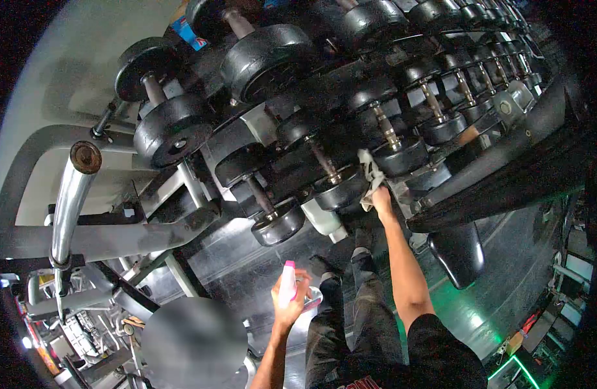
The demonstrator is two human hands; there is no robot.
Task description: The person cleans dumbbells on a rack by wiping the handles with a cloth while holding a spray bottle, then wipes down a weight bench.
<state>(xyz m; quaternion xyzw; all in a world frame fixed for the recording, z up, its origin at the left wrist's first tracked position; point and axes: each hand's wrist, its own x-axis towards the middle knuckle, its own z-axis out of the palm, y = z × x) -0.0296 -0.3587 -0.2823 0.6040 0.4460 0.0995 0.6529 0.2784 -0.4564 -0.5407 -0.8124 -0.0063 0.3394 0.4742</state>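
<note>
My left hand (pixel 283 312) is closed around a spray bottle (pixel 289 283) with a white and pink trigger head, held low in front of my legs. Its body is partly hidden by the fingers. Up and to the right, my right hand (pixel 381 198) grips a crumpled pale cloth (pixel 371 176). The cloth lies against the ends of two black dumbbells on the lower rack row, one dumbbell (pixel 337 192) to its left and another dumbbell (pixel 398 155) to its right. Farther left on that row is a dumbbell (pixel 277 223) with a metal handle.
Larger dumbbells (pixel 266 61) fill the upper row of the rack. A metal bar (pixel 71 201) juts out on the left beside a grey frame (pixel 117 241). A black padded seat (pixel 456 254) stands at right above the dark floor (pixel 506 279). A blurred round patch covers the lower left.
</note>
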